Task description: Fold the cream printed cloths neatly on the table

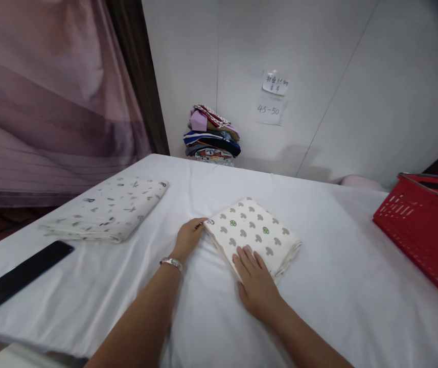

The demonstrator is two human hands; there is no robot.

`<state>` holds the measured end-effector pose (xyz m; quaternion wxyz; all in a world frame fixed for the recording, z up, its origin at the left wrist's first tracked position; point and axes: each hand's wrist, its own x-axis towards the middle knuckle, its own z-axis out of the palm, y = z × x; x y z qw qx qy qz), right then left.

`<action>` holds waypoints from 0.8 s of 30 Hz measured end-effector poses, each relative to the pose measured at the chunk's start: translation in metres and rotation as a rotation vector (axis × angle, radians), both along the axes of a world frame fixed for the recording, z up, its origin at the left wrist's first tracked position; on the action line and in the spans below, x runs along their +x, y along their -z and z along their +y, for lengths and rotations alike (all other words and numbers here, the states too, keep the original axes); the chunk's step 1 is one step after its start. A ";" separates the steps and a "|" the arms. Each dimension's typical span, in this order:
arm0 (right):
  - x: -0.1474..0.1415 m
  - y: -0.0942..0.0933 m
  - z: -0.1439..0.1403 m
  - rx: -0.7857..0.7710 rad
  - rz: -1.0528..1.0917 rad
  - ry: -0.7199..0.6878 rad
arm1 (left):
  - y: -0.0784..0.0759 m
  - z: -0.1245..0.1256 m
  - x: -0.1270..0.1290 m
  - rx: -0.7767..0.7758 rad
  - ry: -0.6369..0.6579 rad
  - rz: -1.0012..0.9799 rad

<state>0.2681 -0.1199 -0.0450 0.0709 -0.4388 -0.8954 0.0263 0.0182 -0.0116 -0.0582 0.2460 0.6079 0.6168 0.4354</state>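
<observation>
Folded cream cloth with green mushroom print (255, 230) lies mid-table on the white table (337, 286). Left hand (189, 236) pinches its near-left corner; right hand (256, 281) rests flat, fingers spread, on its near edge. Judged: squaring the fold; next calls for even pressure.

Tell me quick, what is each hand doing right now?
Left hand: pinching the corner of the folded patterned cloth.
Right hand: open, flat on that cloth's near edge.
</observation>
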 end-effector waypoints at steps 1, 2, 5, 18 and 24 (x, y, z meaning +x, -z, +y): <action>0.000 0.000 0.000 -0.003 0.002 -0.002 | 0.001 0.000 0.000 0.005 0.003 0.009; 0.000 -0.001 -0.001 -0.007 0.004 -0.001 | 0.002 0.001 0.000 0.012 0.010 0.018; 0.000 -0.003 -0.001 -0.029 -0.002 -0.009 | 0.004 0.001 0.000 0.047 0.080 0.055; 0.000 -0.008 0.001 -0.104 -0.021 -0.012 | 0.005 0.004 -0.002 0.063 0.148 0.072; 0.004 -0.010 -0.002 -0.096 -0.019 -0.036 | 0.006 -0.005 -0.002 0.119 0.130 0.148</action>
